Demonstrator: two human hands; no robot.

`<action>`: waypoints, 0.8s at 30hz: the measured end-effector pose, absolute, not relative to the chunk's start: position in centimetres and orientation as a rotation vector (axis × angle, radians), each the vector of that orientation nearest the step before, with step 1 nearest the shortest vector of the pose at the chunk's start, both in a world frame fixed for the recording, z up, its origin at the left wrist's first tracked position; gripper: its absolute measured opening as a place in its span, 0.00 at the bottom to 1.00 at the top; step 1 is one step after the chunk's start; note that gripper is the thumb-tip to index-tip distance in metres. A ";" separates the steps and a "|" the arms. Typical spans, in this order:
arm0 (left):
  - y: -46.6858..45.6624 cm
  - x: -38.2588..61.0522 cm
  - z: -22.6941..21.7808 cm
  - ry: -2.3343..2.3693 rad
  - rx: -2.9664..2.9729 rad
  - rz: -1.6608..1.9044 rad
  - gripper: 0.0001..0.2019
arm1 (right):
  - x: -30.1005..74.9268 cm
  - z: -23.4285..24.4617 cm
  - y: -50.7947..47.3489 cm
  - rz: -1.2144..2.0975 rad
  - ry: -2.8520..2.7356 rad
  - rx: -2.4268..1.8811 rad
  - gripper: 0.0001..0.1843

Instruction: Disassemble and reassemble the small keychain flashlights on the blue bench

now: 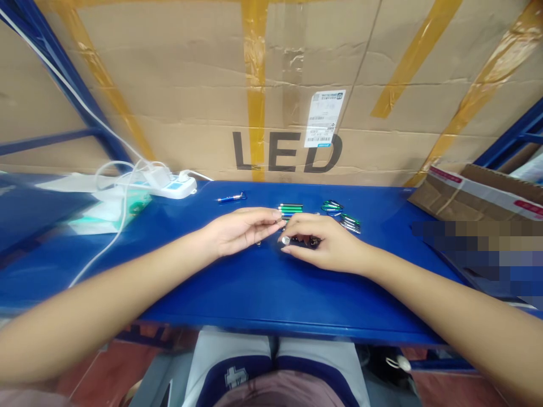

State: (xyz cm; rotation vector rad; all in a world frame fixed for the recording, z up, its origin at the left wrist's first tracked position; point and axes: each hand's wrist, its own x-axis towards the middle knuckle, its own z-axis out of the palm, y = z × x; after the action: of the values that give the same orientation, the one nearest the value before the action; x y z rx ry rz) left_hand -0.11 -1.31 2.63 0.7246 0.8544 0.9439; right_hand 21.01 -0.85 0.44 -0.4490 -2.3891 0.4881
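My two hands meet over the middle of a blue shelf (263, 282). My right hand (320, 243) is curled round a small dark keychain torch (297, 241) whose silver tip pokes out on the left. My left hand (241, 230) has its fingers drawn together, fingertips close to that tip and to a green torch (291, 210) lying just behind. More green torches with clips (344, 216) lie behind my right hand. A single blue torch (231, 198) rests farther left. What my left fingers pinch, if anything, I cannot see.
A white power strip (172, 184) with plugs and a white cable (106, 249) sits at the back left beside a white and teal packet (106, 212). A big cardboard box marked LED (288, 85) forms the back wall. An open carton (470, 198) stands at right.
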 end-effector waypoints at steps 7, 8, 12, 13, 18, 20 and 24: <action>-1.7 -0.1 2.2 0.716 0.905 0.962 0.08 | 21.1 0.5 -0.9 0.469 -2.376 -0.471 0.06; -1.8 -0.1 2.2 0.712 0.930 0.971 0.08 | 21.1 0.5 -0.9 0.470 -2.375 -0.478 0.06; -1.9 -0.1 2.1 0.749 1.042 0.980 0.07 | 21.2 0.6 -0.9 0.468 -2.365 -0.481 0.07; -1.9 -0.1 2.1 0.760 1.069 0.987 0.07 | 21.2 0.6 -1.0 0.466 -2.360 -0.479 0.07; -1.9 -0.3 2.1 0.844 1.261 1.037 0.09 | 21.1 0.6 -0.9 0.461 -2.349 -0.474 0.05; -2.0 -0.4 2.1 0.886 1.385 1.050 0.12 | 21.1 0.6 -0.9 0.454 -2.343 -0.465 0.06; -2.1 -0.6 2.1 0.875 1.629 1.086 0.18 | 21.2 0.5 -0.8 0.445 -2.327 -0.447 0.06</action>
State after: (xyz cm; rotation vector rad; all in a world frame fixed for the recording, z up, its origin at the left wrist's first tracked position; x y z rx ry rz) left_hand -0.63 -2.09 2.13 1.6291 0.8754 1.0858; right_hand 21.15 -0.77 0.55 -0.4473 -2.3269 0.4453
